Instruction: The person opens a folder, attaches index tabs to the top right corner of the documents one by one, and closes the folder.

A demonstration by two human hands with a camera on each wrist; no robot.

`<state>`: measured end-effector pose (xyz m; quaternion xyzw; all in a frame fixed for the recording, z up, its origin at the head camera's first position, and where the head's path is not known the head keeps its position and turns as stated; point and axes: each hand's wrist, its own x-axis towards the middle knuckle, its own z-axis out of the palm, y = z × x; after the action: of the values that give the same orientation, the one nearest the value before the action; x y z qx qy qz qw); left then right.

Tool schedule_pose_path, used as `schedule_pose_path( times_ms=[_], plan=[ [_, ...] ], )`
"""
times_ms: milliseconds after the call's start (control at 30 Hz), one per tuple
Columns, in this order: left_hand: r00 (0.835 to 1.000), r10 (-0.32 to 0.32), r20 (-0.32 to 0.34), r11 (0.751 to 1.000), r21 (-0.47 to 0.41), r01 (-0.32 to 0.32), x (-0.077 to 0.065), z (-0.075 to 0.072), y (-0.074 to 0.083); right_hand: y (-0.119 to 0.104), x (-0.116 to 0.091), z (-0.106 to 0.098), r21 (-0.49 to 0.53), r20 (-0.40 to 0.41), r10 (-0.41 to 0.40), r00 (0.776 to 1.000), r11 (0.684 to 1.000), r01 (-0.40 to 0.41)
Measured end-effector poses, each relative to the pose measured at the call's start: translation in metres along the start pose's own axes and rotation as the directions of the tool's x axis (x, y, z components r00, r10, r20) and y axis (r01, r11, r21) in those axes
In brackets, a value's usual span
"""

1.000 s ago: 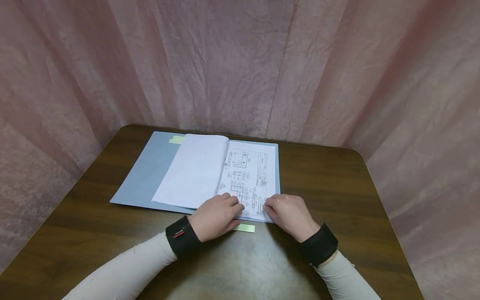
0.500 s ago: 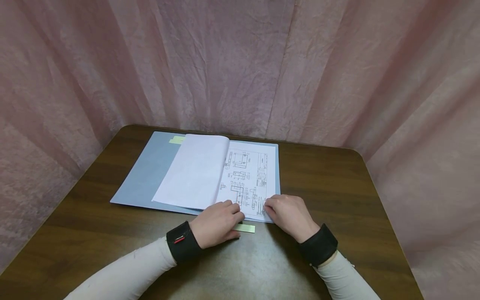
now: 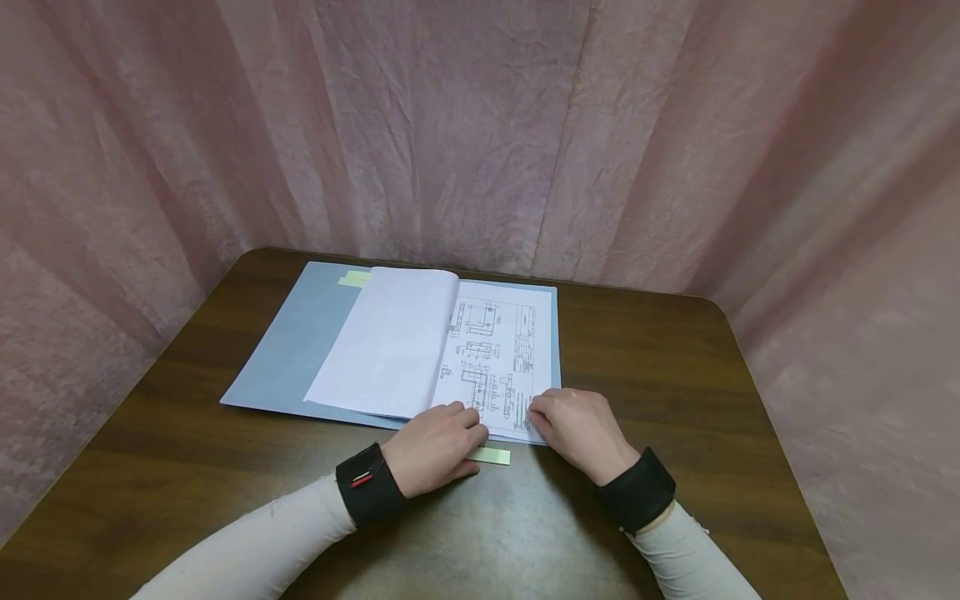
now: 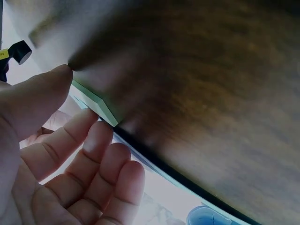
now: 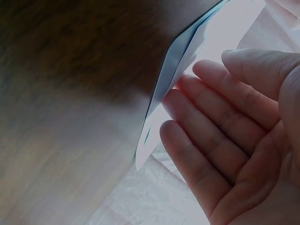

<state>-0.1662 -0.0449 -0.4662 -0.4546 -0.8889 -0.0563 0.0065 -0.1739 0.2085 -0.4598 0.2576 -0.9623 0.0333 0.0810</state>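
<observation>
A light blue folder [image 3: 273, 354] lies spread on the table, holding white sheets. Its upper sheet [image 3: 386, 342] is folded over to the left, blank side up. On the right, a page with technical drawings [image 3: 517, 350] shows. My left hand [image 3: 435, 452] rests its fingertips on that page's lower edge, thumb apart from them and over the tabletop. Beside it, a pale green sticky tab [image 3: 493, 456] juts past the near edge; the left wrist view shows the tab [image 4: 97, 101] between thumb and fingers, not pinched. My right hand [image 3: 583, 429] touches the page's lower right corner with relaxed fingers.
Another green sticky tab [image 3: 353, 279] peeks out at the turned sheet's upper left. The brown wooden table [image 3: 645, 350] has rounded far corners. Pink curtains [image 3: 480, 133] hang behind it and on both sides.
My left hand has shifted slightly toward the table's near side, its thumb now below the green tab instead of over it. The right hand and the folder have stayed still.
</observation>
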Motion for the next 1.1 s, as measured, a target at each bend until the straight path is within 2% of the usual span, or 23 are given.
schedule_pose_path(
  times_ms=[233, 700, 900, 1100],
  plan=[
    [1.000, 0.007, -0.021, 1.000, 0.010, -0.006, 0.002, 0.000, 0.000, 0.001, 0.000, 0.000, 0.000, -0.008, -0.005, 1.000, 1.000, 0.005],
    [1.000, 0.009, -0.013, 0.999, 0.054, -0.009, 0.002, 0.002, 0.003, 0.001, 0.000, 0.001, 0.005, -0.011, -0.007, 1.000, 1.000, 0.007],
    [1.000, -0.012, -0.017, 1.000, 0.025, 0.012, 0.003, -0.002, 0.007, 0.001, 0.000, 0.000, 0.004, -0.013, -0.004, 1.000, 1.000, 0.004],
    [0.998, -0.030, -0.062, 0.999, -0.012, 0.029, 0.004, -0.009, 0.006, 0.001, 0.000, 0.000, 0.016, -0.012, -0.008, 1.000, 1.000, 0.008]
  ],
)
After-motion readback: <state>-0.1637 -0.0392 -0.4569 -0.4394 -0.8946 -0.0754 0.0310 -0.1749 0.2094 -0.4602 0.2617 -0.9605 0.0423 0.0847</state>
